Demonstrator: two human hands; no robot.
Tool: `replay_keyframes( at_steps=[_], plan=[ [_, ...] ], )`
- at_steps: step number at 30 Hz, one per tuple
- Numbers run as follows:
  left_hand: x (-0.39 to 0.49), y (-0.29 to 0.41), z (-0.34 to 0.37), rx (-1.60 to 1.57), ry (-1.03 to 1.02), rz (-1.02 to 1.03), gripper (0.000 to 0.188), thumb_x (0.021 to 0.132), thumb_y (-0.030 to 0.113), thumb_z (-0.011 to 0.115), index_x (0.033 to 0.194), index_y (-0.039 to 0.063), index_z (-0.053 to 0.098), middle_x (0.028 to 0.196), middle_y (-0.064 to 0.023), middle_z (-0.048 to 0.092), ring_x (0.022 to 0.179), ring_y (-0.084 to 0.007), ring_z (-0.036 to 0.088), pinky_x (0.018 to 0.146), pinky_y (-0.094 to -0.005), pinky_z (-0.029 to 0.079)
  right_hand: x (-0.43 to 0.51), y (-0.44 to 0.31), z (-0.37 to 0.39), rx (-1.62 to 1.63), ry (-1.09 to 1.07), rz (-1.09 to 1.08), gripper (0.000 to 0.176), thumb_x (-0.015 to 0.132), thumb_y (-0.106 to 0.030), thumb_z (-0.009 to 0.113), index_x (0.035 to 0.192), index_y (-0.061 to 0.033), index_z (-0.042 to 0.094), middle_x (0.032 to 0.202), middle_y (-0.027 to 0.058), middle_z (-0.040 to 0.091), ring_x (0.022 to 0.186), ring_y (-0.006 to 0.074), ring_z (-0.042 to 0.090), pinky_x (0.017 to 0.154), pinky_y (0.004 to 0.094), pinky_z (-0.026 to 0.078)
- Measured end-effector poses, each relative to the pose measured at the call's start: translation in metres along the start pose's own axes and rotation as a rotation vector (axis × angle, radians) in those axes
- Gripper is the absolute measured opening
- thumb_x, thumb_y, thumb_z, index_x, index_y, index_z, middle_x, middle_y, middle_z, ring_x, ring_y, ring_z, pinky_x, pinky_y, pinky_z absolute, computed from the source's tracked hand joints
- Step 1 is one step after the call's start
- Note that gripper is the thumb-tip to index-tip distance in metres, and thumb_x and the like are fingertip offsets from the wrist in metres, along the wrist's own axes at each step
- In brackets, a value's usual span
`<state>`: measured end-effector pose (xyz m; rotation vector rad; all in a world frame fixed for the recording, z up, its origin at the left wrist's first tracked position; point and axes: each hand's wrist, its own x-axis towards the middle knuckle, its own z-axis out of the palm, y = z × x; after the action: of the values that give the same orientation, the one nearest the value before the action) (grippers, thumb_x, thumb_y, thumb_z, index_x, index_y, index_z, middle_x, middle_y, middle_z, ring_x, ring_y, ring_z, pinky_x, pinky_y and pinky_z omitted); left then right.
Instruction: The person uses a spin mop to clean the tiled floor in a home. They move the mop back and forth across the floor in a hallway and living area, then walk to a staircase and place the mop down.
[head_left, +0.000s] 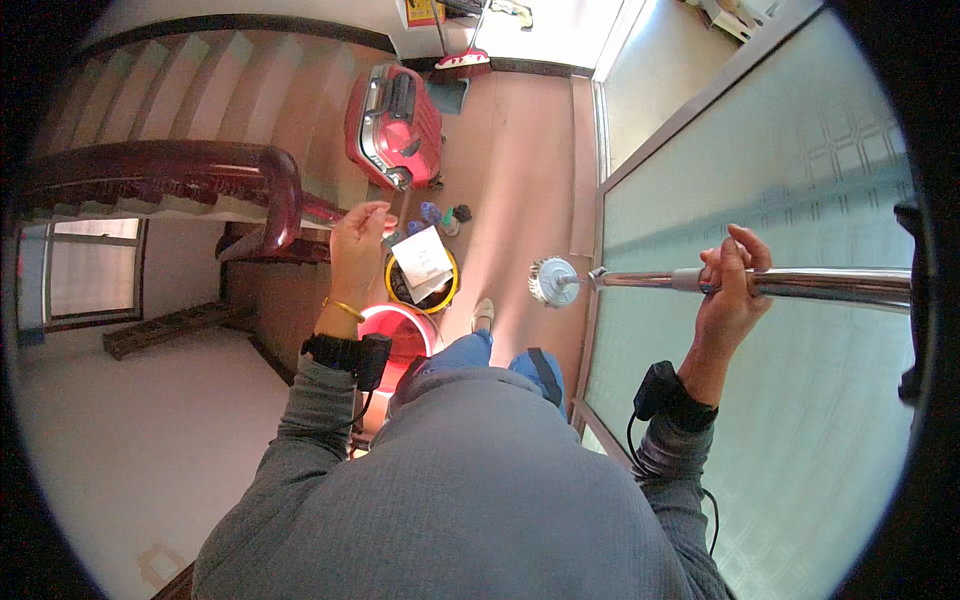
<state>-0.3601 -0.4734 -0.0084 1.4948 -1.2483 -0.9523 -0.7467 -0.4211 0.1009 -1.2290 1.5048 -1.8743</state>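
Observation:
My right hand (731, 274) is closed around the shiny metal pole (832, 285) of a spin mop, in front of the frosted glass panel. The mop's round light-blue head (556, 282) with a white fringe is at the pole's far end, over the floor to the right of my foot. My left hand (361, 244) is raised near the end of the wooden handrail, fingers loosely curled, with nothing visible in it. Beyond its wrist stand a yellow-rimmed bin (454, 289) with white paper (422, 257) on top and a red bucket (397, 337).
A red suitcase (409, 124) stands by the stairs (217, 86). Bottles (430, 213) are on the floor behind the bin. A broom (463, 61) and dustpan (450, 96) lean at the far wall. The dark red handrail (180, 161) runs left; frosted glass (750, 315) borders the right.

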Motion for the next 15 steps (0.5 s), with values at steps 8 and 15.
replay_keyframes(
  at_steps=[8,15],
  plan=[
    [0.084,0.06,0.058,-0.109,-0.094,0.152,0.024,0.082,-0.005,0.041,0.099,-0.002,0.058,0.085,-0.0089,0.064,0.077,-0.0144,0.061,0.072,-0.0254,0.049,0.079,-0.001,0.049,0.059,-0.022,-0.064,0.014,0.084,-0.006,0.056,0.097,-0.0047,0.061,0.061,0.0001,0.053,0.05,0.0047,0.044,0.061,0.0252,0.05],
    [0.169,0.094,0.06,-0.078,0.022,0.088,0.026,0.08,-0.005,0.042,0.1,-0.003,0.059,0.088,-0.0095,0.064,0.075,-0.0117,0.058,0.068,-0.023,0.047,0.181,0.002,0.115,0.064,-0.057,-0.066,0.015,0.084,-0.01,0.06,0.097,-0.0038,0.06,0.065,0.0005,0.054,0.052,0.0044,0.048,0.055,0.02,0.048]
  ],
)
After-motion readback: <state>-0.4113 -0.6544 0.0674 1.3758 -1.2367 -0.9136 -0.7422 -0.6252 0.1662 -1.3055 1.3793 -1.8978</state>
